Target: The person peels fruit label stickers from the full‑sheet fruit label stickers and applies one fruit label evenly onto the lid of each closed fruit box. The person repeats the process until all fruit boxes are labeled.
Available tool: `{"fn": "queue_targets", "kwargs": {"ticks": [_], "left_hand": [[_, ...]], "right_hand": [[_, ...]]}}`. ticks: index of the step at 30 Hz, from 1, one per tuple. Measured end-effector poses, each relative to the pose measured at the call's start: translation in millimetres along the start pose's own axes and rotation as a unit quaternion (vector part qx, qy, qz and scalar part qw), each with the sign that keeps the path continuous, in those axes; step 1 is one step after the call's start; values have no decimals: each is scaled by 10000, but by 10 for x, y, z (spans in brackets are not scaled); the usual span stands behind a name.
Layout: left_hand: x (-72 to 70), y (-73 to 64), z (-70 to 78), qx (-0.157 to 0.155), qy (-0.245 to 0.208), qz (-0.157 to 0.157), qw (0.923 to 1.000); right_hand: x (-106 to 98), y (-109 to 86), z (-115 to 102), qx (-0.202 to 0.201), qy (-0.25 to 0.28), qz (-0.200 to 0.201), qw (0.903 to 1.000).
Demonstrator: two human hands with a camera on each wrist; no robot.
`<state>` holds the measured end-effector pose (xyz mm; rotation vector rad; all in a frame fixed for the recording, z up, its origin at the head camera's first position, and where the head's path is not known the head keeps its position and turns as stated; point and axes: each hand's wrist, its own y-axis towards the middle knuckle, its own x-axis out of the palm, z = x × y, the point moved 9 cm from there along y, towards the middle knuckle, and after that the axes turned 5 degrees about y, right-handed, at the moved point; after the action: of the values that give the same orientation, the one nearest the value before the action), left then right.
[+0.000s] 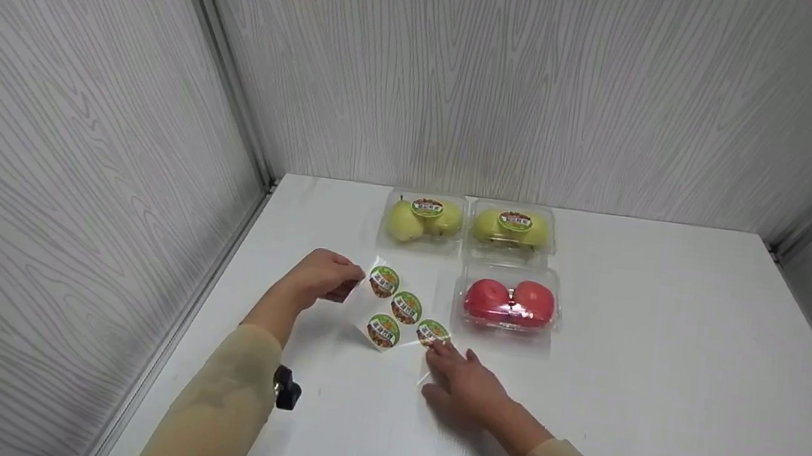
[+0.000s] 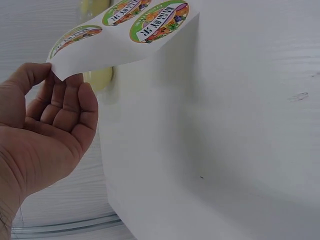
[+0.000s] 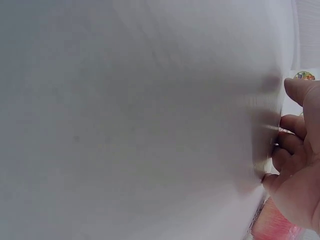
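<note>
A sheet of round fruit stickers [image 1: 365, 311] with green, white and red printing slants between the hands. My left hand [image 1: 328, 276] pinches its upper left corner between thumb and fingertip. In the left wrist view the sheet [image 2: 95, 56] bows away from that pinch, its other fingers curled loosely below. My right hand [image 1: 468, 387] reaches in from the lower right, fingertips at the lower right sticker [image 1: 431, 330]. The right wrist view shows its thumb [image 3: 296, 89] apart from the bent fingers.
Two clear plastic boxes of yellow-green pears, one left [image 1: 406, 222] and one right [image 1: 514, 228], stand at the back, each with a round label on its lid. A clear box of red fruit [image 1: 510, 305] sits in front of the right one. Grained panels [image 1: 467, 76] enclose the white table [image 1: 665, 346].
</note>
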<state>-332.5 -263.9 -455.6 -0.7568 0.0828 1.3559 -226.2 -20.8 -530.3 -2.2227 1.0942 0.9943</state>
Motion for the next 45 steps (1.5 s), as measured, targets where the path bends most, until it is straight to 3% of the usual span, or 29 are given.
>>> {"fn": "queue_targets", "kwargs": {"ticks": [10, 16, 22, 25, 27, 29, 32, 36, 40, 43, 45], "left_hand": [[14, -123, 119, -37, -194, -106, 9997], [55, -215, 208, -129, -279, -466, 9984], [118, -316, 313, -298, -589, -817, 9945], [134, -396, 409, -314, -719, -905, 9928], [131, -456, 491, -286, -742, -925, 9925], [128, -516, 584, -254, -771, -944, 9922], [136, -600, 740, -165, -753, -961, 9924], [180, -696, 939, -10, -655, -981, 9930], [274, -751, 1104, 162, -658, -1042, 9922], [374, -766, 1189, 266, -730, -1117, 9907], [451, -764, 1224, 305, -758, -1179, 9897]], "right_hand": [[-43, 54, 17, 225, 254, 94, 9994], [-94, 99, 47, 376, 516, 159, 9978], [-235, 112, 20, 563, 1089, 414, 9916], [-382, 114, -62, 534, 1641, 697, 9825], [-497, 108, -115, 592, 2256, 882, 9684], [-620, 101, -157, 686, 2949, 1072, 9470], [-795, 76, -213, 885, 4212, 1242, 8941], [-1013, 44, -317, 1053, 5337, 1402, 8273], [-1194, 20, -390, 1192, 5878, 1589, 7843], [-1270, 6, -408, 1345, 6169, 1673, 7572], [-1292, -4, -402, 1447, 6298, 1690, 7442]]}}
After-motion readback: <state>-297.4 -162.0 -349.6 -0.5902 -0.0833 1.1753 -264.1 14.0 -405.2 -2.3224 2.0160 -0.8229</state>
